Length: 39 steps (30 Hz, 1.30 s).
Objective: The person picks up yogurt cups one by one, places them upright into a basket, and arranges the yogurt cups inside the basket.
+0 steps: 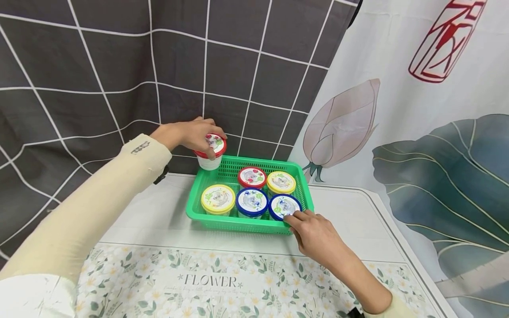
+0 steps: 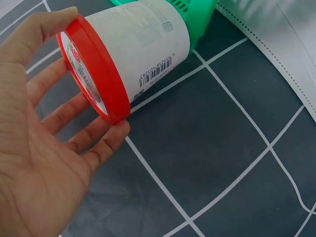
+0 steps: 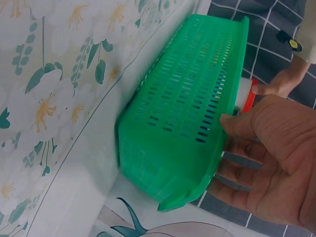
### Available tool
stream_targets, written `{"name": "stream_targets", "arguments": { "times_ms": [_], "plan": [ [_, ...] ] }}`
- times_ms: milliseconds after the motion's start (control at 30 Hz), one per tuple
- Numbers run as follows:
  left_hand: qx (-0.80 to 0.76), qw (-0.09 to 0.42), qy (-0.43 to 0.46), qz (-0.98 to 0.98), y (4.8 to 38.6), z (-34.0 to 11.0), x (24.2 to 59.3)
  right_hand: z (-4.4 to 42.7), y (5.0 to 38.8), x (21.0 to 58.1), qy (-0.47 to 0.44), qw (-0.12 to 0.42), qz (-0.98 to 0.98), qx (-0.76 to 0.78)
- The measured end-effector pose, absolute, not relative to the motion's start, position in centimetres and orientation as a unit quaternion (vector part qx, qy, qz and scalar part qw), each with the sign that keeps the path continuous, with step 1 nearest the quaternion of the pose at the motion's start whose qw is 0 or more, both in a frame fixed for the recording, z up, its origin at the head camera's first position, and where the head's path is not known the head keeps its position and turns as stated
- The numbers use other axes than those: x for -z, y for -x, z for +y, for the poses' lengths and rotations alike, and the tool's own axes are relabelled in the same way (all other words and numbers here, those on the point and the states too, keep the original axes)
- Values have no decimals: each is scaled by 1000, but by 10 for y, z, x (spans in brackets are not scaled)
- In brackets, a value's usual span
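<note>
My left hand (image 1: 197, 134) holds a white tub with a red lid (image 2: 140, 44) by the lid's rim, thumb on one side and fingers on the other. This tub is at the back left corner of a green plastic basket (image 1: 246, 226). At the basket's front right, my right hand (image 1: 318, 234) grips the rim, thumb outside and fingers over the edge, close to a blue-lidded tub (image 1: 284, 206). Also inside the basket are another blue-lidded tub (image 1: 252, 201), a red-lidded tub (image 1: 252, 176) and two yellow-lidded tubs, one front left (image 1: 218, 198), one back right (image 1: 281, 181).
The basket stands on a white table (image 1: 350, 216) whose front part bears a floral mat (image 1: 214, 287) printed with "FLOWER". Directly behind hangs a dark cloth with white grid lines (image 1: 179, 57). A pale curtain with plant drawings (image 1: 350, 141) hangs at the right.
</note>
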<state>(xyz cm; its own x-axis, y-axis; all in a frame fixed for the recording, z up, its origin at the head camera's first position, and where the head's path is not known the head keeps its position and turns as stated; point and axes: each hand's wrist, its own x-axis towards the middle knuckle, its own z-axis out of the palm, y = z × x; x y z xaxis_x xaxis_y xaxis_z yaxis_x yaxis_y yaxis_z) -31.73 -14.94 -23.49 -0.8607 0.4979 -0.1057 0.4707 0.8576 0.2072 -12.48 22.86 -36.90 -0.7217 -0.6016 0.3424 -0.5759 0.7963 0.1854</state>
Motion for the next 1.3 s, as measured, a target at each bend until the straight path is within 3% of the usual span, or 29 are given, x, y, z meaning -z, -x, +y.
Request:
{"name": "stream_targets", "arguments": {
  "times_ms": [633, 1300],
  "plan": [
    [-93, 91, -291, 948, 316, -131, 248, 230, 124, 369, -322, 206, -923, 30],
    [-92, 114, -277, 950, 317, -124, 282, 229, 124, 369, -319, 200, -926, 32]
  ]
}}
